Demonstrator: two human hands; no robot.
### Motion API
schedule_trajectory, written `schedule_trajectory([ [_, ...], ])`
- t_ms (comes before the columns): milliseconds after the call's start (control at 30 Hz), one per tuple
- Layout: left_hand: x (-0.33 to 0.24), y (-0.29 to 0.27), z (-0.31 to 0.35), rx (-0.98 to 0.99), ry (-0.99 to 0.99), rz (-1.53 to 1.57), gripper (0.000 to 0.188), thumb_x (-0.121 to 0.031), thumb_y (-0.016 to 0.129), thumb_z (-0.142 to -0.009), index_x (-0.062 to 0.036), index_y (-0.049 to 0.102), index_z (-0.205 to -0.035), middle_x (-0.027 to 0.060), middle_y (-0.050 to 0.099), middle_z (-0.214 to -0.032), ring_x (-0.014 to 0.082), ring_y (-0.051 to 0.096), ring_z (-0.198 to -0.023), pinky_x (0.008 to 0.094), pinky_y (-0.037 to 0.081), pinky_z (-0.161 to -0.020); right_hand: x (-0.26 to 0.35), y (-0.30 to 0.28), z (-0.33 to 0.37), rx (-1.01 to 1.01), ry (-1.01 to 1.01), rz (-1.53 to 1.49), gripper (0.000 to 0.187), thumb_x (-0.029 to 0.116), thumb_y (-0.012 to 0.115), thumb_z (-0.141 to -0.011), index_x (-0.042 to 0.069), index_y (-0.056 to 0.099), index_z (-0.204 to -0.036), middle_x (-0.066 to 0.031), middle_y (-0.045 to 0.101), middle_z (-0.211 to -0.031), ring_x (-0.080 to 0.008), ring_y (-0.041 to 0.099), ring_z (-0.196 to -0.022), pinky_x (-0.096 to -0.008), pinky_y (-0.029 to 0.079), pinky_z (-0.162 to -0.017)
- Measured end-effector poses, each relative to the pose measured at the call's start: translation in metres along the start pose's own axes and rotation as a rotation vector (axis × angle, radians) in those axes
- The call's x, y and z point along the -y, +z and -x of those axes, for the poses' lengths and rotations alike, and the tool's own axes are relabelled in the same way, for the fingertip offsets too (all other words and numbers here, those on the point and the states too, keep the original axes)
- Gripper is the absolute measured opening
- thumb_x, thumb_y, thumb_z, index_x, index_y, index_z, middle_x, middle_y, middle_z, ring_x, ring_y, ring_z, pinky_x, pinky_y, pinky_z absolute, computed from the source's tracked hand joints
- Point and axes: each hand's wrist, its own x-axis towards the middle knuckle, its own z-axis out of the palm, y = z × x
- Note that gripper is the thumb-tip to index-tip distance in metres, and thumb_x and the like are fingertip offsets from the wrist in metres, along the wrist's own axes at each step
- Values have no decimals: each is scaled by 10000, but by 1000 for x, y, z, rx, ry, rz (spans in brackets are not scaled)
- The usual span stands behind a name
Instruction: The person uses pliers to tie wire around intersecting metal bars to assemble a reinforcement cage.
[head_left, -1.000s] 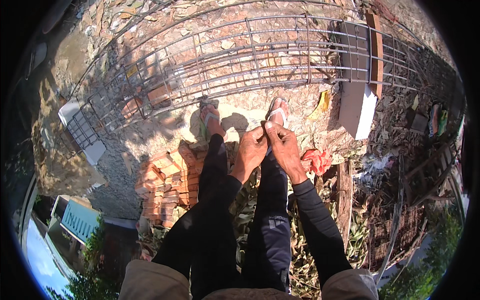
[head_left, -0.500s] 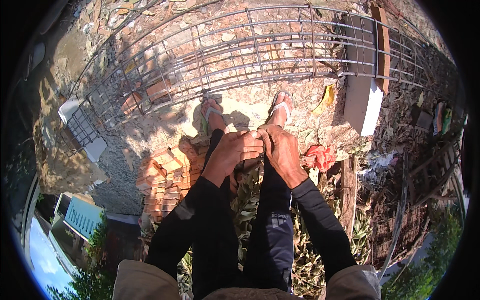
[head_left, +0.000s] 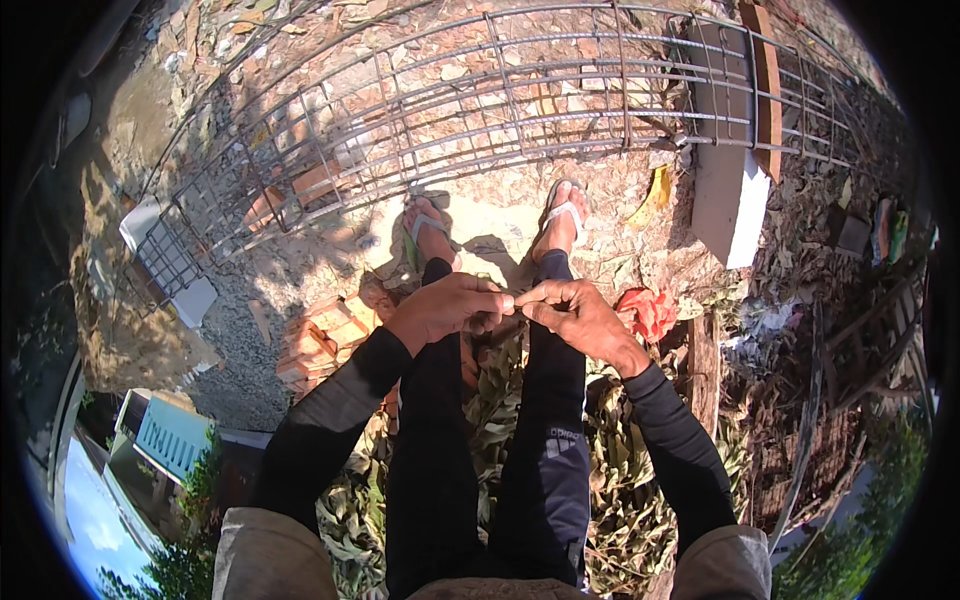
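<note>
Looking straight down a standing body. Nearest, two dark-sleeved forearms rising from the lower edge, over dark trousers (head_left: 545,430).

In the middle, at about knee level in the view, left hand (head_left: 450,310) and right hand (head_left: 580,315) brought together, tip to tip. Left fingers (head_left: 478,296) curled in and closed. Right thumb and forefinger pinched shut against the left ones. Possibly something thin nipped between the two hands, but too small and shadowed to tell. Nothing else held in either hand.

Under and behind the legs, a bed of dry leaves (head_left: 620,490). Just left of the left hand, a low stack of red bricks (head_left: 320,345) on gravel. Just right of the right hand, a crumpled red cloth (head_left: 648,312) on the ground.

Further on, two feet in pale sandals (head_left: 562,215), planted on sunlit sandy earth.

Beyond the feet, a long rebar cage (head_left: 520,110) lying on its side across the whole view, made of long bars ringed by many square hoops. Left end resting by a white block (head_left: 160,250), right part crossing a grey block (head_left: 725,190) and a wooden plank (head_left: 768,90). A yellow scrap (head_left: 657,190) on the ground between the right foot and the grey block.

By judgement: cage already framed up, with hoops in place along its length. Hands well apart from it, busy only with each other. No way to tell how many joints are tied or left.
</note>
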Motion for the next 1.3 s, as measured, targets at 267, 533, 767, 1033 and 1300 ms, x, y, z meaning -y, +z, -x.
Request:
schedule_trajectory([
  [267, -89, -4, -65, -971, 1213, -1342, 485, -412, 779, -824, -27, 725, -1114, 154, 724, -1049, 361, 666, -1013, 447, 489, -949, -29, -45, -54, -710, -241, -158, 295, 239, 657, -975, -50, 705, -1010, 30, 582, -676, -41, 477, -610, -260, 379, -526],
  [533, -102, -27, -129, -824, 1059, -1225, 367, -374, 709, -882, -42, 733, -1038, 141, 709, -976, 334, 662, -924, 480, 454, -883, -48, -55, -184, -575, 173, -843, 200, 275, 685, -941, 114, 609, -851, 46, 435, -617, -86, 363, -457, -263, 272, -383],
  [767, -95, -30, -134, -885, 1097, -1336, 260, -276, 661, -922, -157, 717, -1146, 80, 681, -928, 311, 655, -926, 442, 487, -787, -63, -50, -246, -502, 197, -895, 158, 211, 564, -974, 68, 557, -904, -7, 472, -674, -110, 431, -506, -278, 315, -362],
  [1033, -99, -32, -134, -796, 1065, -1269, 272, -243, 646, -928, -122, 722, -1160, 120, 706, -953, 360, 663, -884, 437, 516, -763, -58, -46, -250, -478, 212, -952, 207, 264, 619, -977, 83, 556, -899, -8, 479, -692, -108, 397, -502, -277, 292, -374],
  [1300, -106, -37, -120, -741, 876, -1097, 310, -294, 689, -917, -52, 741, -1103, 164, 723, -868, 384, 684, -806, 423, 536, -757, -55, -37, -200, -619, 241, -557, 577, 456, 375, -986, -11, 656, -1178, 26, 340, -593, -100, 333, -474, -263, 247, -425],
])
